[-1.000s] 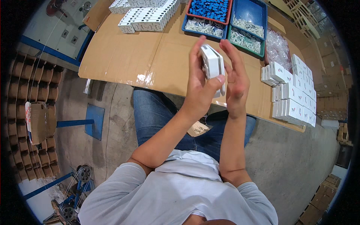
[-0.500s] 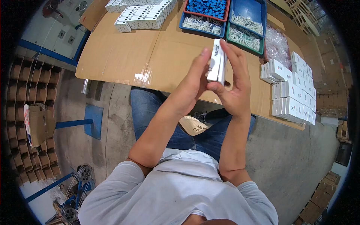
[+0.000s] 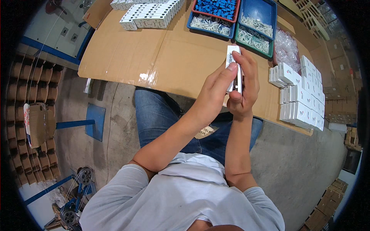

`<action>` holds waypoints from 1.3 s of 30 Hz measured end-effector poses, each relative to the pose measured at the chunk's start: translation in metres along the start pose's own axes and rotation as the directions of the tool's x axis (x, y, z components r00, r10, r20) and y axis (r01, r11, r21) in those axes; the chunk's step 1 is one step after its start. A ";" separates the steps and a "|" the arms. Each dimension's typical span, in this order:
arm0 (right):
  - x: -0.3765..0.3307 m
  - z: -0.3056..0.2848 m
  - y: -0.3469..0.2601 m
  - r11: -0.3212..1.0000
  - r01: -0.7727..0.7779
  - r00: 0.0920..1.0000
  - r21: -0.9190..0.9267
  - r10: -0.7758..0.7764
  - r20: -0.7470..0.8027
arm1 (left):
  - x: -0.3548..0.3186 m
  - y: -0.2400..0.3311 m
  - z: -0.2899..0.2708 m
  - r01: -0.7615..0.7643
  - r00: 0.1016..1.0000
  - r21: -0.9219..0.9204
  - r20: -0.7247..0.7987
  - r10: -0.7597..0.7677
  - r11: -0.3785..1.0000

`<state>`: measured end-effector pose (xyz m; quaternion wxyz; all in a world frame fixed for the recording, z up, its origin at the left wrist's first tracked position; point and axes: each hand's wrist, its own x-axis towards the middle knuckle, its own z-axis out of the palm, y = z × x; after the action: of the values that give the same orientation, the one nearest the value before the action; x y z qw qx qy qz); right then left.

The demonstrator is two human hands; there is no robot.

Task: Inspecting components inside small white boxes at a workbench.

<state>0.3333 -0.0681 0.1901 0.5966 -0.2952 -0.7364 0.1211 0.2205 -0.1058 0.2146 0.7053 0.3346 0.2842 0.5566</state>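
A slim white box point(image 3: 232, 50) with dark printing is held upright above the near edge of the cardboard-covered table. Both hands clasp it. My left hand point(image 3: 211, 92) presses its thumb along the printed face. My right hand point(image 3: 249, 86) wraps the right side, with its fingers over the upper part and its thumb by the lower end. A dark gap shows near the lower end, between the box's white sides; what lies inside cannot be made out. Fingers hide much of the box.
Similar white boxes point(image 3: 304, 106) are stacked at the table's right edge, by a container of clear plastic bags point(image 3: 286, 48). At the back stand a red tray point(image 3: 214, 16) of blue pieces, a green tray point(image 3: 254, 49) and blue trays point(image 3: 210, 33) with white pieces. Dark-marked white blocks point(image 3: 150, 19) sit far left.
Both hands and the box have shifted slightly right and nearer to me. My left hand has closed in, its thumb now on the printed face.
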 end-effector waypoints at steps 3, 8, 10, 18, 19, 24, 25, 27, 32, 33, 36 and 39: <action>0.000 0.001 -0.003 1.000 0.004 1.000 -0.018 -0.005 -0.025 | -0.001 0.000 0.003 -0.020 1.000 0.044 -0.014 0.020 0.999; 0.001 0.002 -0.004 1.000 -0.008 1.000 -0.005 0.008 -0.014 | -0.003 0.001 0.003 0.003 1.000 0.060 -0.031 -0.001 0.998; 0.001 0.003 -0.004 1.000 -0.006 1.000 -0.003 0.006 -0.019 | -0.004 0.005 0.006 -0.001 0.999 0.072 -0.037 0.004 0.997; 0.001 0.002 -0.004 1.000 -0.018 0.999 0.009 0.018 -0.030 | -0.004 0.004 0.005 -0.006 0.999 0.067 -0.040 0.009 0.998; 0.002 0.002 -0.003 1.000 -0.009 1.000 0.010 0.009 -0.028 | -0.004 0.004 0.005 -0.014 0.999 0.069 -0.039 0.017 0.998; 0.002 0.000 -0.003 0.999 -0.046 0.999 0.019 0.046 -0.003 | 0.002 -0.004 -0.004 -0.001 1.000 0.080 -0.017 0.002 0.997; 0.001 0.000 -0.004 0.980 -0.162 0.986 0.113 0.165 -0.023 | 0.005 -0.005 -0.008 -0.003 1.000 0.110 -0.016 0.005 0.994; 0.000 -0.003 -0.004 0.940 -0.270 0.959 0.208 0.283 -0.032 | 0.005 -0.003 -0.010 -0.095 0.995 0.139 0.053 0.089 0.986; 0.007 -0.016 -0.007 0.837 -0.432 0.901 0.336 0.389 0.190 | 0.014 -0.011 -0.016 -0.229 0.973 0.311 0.102 0.207 0.922; 0.008 -0.017 -0.006 0.843 -0.449 0.891 0.297 0.397 0.220 | 0.015 -0.008 -0.019 -0.229 0.973 0.311 0.102 0.208 0.922; 0.010 -0.022 -0.006 0.847 -0.422 0.901 0.324 0.351 0.255 | 0.015 0.004 -0.017 0.043 0.998 0.131 -0.055 -0.036 0.990; 0.014 -0.021 -0.010 0.861 -0.383 0.915 0.335 0.303 0.267 | 0.017 0.010 -0.018 0.074 0.994 0.086 -0.092 -0.066 0.994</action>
<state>0.3491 -0.0717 0.2125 0.5318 -0.2866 -0.6914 0.3963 0.2043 -0.0852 0.2105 0.6956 0.3303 0.3513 0.5326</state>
